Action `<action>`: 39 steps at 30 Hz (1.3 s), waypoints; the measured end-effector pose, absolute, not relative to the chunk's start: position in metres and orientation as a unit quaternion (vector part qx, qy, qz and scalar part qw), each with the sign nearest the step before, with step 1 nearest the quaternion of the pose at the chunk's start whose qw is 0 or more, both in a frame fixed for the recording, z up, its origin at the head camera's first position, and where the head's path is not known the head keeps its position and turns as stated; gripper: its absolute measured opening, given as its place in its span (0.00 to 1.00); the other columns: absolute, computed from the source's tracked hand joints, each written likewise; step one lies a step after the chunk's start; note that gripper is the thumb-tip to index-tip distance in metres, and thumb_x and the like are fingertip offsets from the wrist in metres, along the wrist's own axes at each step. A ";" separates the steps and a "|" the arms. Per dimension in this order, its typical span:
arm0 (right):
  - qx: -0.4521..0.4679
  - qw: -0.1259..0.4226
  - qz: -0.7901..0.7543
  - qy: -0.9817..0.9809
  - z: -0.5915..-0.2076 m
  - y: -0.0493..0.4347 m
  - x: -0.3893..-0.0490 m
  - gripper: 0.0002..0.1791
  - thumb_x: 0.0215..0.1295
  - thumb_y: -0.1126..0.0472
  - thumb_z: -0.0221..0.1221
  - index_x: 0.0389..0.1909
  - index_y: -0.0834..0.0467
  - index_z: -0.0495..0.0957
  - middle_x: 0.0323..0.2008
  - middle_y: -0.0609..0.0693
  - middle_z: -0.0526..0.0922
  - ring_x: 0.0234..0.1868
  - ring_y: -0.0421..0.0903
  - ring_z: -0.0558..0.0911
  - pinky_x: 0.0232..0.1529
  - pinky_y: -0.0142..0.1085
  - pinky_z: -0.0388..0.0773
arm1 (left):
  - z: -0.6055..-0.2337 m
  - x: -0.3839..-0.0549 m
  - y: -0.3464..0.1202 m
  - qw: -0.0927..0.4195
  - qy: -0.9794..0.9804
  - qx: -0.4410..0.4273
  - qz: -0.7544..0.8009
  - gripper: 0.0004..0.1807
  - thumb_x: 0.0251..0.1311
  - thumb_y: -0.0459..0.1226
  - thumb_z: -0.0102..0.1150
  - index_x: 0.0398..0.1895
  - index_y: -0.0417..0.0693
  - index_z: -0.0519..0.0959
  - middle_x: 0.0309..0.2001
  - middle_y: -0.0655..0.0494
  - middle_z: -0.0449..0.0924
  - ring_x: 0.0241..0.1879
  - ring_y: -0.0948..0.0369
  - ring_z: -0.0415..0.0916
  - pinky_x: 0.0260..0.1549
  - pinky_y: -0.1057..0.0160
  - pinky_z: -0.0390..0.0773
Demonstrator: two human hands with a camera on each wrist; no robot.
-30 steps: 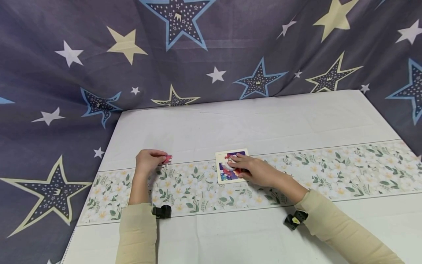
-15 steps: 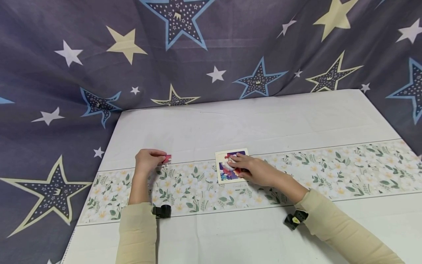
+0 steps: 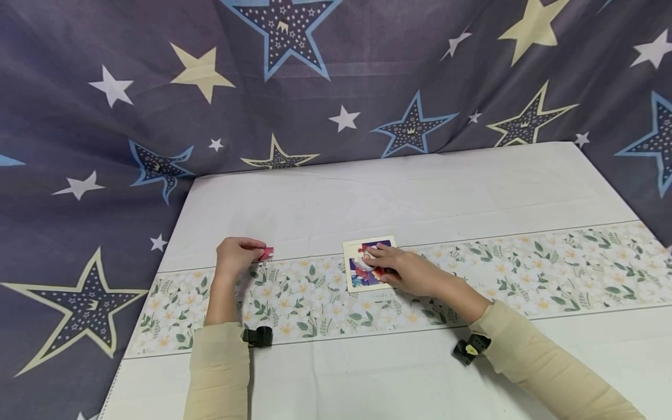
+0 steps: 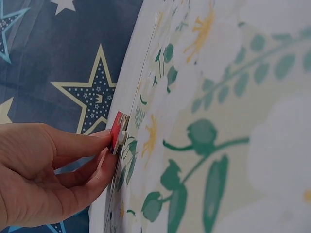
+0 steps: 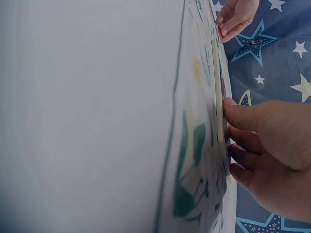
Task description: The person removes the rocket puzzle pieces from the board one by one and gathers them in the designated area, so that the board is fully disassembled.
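Between thumb and fingertips, my left hand (image 3: 234, 255) pinches a small red jigsaw piece (image 3: 268, 253) at the left of the table. In the left wrist view the red piece (image 4: 115, 130) stands tilted, its pale edge showing, close to the cloth. A square jigsaw board (image 3: 347, 274) with a cream frame and a purple, red and white cartoon picture lies flat near the middle. My right hand (image 3: 417, 273) rests on its right side, fingertips on the picture and covering part of it. The right wrist view shows the board (image 5: 218, 82) edge-on under those fingers.
A white cloth (image 3: 367, 198) with a floral band (image 3: 315, 303) covers the table. Behind and to the left hangs a dark curtain (image 3: 315, 76) with stars, meeting the table's far edge. Black wrist cameras sit on the left cuff (image 3: 258, 336) and right cuff (image 3: 471, 349).
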State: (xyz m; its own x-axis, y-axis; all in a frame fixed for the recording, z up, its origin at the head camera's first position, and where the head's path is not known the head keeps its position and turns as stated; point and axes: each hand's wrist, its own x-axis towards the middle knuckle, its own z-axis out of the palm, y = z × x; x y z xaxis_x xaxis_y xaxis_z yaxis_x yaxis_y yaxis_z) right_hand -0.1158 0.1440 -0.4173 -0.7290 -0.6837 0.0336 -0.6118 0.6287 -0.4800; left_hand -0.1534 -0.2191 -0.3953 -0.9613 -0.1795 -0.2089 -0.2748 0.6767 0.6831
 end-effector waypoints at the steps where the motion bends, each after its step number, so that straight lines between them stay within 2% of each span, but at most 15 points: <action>1: -0.360 0.075 -0.236 0.899 -0.417 0.144 -0.116 0.25 0.67 0.62 0.58 0.65 0.55 0.70 0.70 0.57 0.67 0.71 0.58 0.66 0.62 0.51 0.72 | -0.395 -0.153 -0.219 0.064 0.913 -0.125 0.382 0.12 0.63 0.33 0.57 0.46 0.36 0.83 0.49 0.36 0.82 0.53 0.44 0.77 0.54 0.50 0.75; 5: -0.361 0.073 -0.238 0.899 -0.418 0.144 -0.116 0.25 0.67 0.62 0.58 0.65 0.55 0.70 0.69 0.56 0.67 0.71 0.58 0.66 0.63 0.51 0.71 | -0.394 -0.154 -0.218 0.066 0.914 -0.130 0.379 0.12 0.63 0.33 0.57 0.46 0.36 0.83 0.49 0.36 0.82 0.53 0.44 0.77 0.54 0.49 0.75; 13: -0.365 0.071 -0.235 0.898 -0.419 0.145 -0.117 0.25 0.67 0.62 0.58 0.65 0.56 0.70 0.69 0.57 0.67 0.71 0.58 0.66 0.63 0.51 0.71 | -0.393 -0.154 -0.219 0.072 0.912 -0.136 0.380 0.12 0.63 0.33 0.58 0.47 0.37 0.83 0.48 0.37 0.83 0.46 0.47 0.82 0.47 0.54 0.79; 19: -0.367 0.069 -0.224 0.900 -0.419 0.144 -0.117 0.25 0.66 0.62 0.58 0.65 0.56 0.70 0.69 0.56 0.67 0.71 0.58 0.66 0.61 0.50 0.73 | -0.385 -0.154 -0.213 0.065 0.923 -0.096 0.366 0.13 0.63 0.35 0.58 0.48 0.37 0.82 0.49 0.37 0.82 0.48 0.45 0.80 0.49 0.52 0.78; 22: -0.366 0.067 -0.218 0.902 -0.419 0.144 -0.116 0.26 0.66 0.62 0.58 0.65 0.56 0.70 0.69 0.56 0.67 0.70 0.58 0.66 0.60 0.50 0.74 | -0.380 -0.156 -0.202 0.056 0.929 -0.072 0.359 0.13 0.62 0.35 0.59 0.47 0.37 0.83 0.48 0.37 0.83 0.47 0.46 0.80 0.46 0.53 0.79; 29: -0.374 0.041 -0.194 0.906 -0.418 0.141 -0.114 0.25 0.66 0.62 0.59 0.64 0.56 0.71 0.68 0.58 0.69 0.67 0.58 0.71 0.51 0.45 0.80 | -0.372 -0.160 -0.169 0.064 0.929 -0.015 0.365 0.12 0.60 0.34 0.60 0.46 0.39 0.84 0.42 0.40 0.85 0.37 0.50 0.81 0.36 0.61 0.78; 35: -0.376 0.018 -0.168 0.911 -0.417 0.140 -0.113 0.25 0.65 0.61 0.60 0.64 0.56 0.72 0.66 0.58 0.71 0.64 0.57 0.74 0.38 0.38 0.81 | -0.370 -0.159 -0.136 0.100 0.922 0.018 0.374 0.12 0.60 0.35 0.61 0.45 0.42 0.84 0.42 0.43 0.85 0.37 0.53 0.81 0.38 0.60 0.78; 39: -0.377 0.007 -0.161 0.912 -0.418 0.139 -0.113 0.25 0.64 0.62 0.60 0.63 0.55 0.73 0.65 0.57 0.73 0.64 0.56 0.75 0.37 0.37 0.81 | -0.373 -0.159 -0.119 0.121 0.915 0.035 0.384 0.11 0.60 0.36 0.62 0.45 0.44 0.84 0.43 0.45 0.86 0.39 0.54 0.81 0.39 0.60 0.79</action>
